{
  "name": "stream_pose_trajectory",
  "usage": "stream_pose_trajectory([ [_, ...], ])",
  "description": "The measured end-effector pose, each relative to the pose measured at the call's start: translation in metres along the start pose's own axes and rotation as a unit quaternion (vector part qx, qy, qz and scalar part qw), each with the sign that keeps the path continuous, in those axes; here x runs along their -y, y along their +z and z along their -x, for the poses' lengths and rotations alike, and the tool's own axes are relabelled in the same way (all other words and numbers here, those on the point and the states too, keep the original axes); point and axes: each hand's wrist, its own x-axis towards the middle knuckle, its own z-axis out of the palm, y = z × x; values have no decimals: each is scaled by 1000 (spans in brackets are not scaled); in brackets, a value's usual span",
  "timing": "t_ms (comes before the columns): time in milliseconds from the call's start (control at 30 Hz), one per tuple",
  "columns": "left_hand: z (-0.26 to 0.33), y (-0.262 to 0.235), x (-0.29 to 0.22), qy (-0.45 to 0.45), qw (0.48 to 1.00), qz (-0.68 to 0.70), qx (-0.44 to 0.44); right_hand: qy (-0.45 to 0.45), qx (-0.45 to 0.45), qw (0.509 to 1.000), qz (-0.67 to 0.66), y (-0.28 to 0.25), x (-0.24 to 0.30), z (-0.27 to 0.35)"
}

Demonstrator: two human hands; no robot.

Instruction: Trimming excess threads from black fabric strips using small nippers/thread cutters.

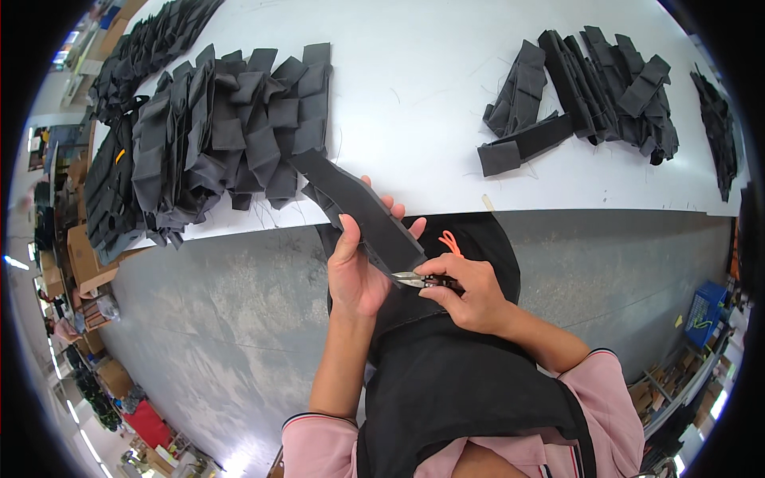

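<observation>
A pink shirt (610, 390) is covered in front by a black apron (470, 382). Just beyond it, small metal thread snips (408, 278) are gripped in the curled right hand (474, 299), with an orange cord loop (450, 241) showing above the knuckles. The blade tips are held at the near end of a dark grey fabric strip (358, 203); whether the cloth is touched by them cannot be told. The strip is held in the left hand (358, 275), pinched between thumb and fingers, slanting away to the left across the near edge of a white table (414, 103). On the table, a broad pile of similar pieces (231, 127) is heaped at the left, overlapped in view by the strip's far end. At the right, a smaller pile (590, 88) is laid, with one folded piece (526, 146) set slantwise at its near side.
</observation>
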Motion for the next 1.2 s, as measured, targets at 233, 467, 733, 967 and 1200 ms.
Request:
stream_pose_trajectory([
  [233,2,-2,-1,-12,999,29,8,189,13,923,-334,2,-1,9],
  [467,3,1,0,-11,999,39,0,-26,-42,997,51,9,3,7],
  [733,5,-2,0,-12,999,48,11,-88,-83,991,56,12,0,8],
  [967,8,2,1,-17,1000,25,7,-110,-106,986,68,11,0,3],
  [1200,14,3,-2,-20,1000,7,9,-6,-38,999,19,-12,16,-7],
])
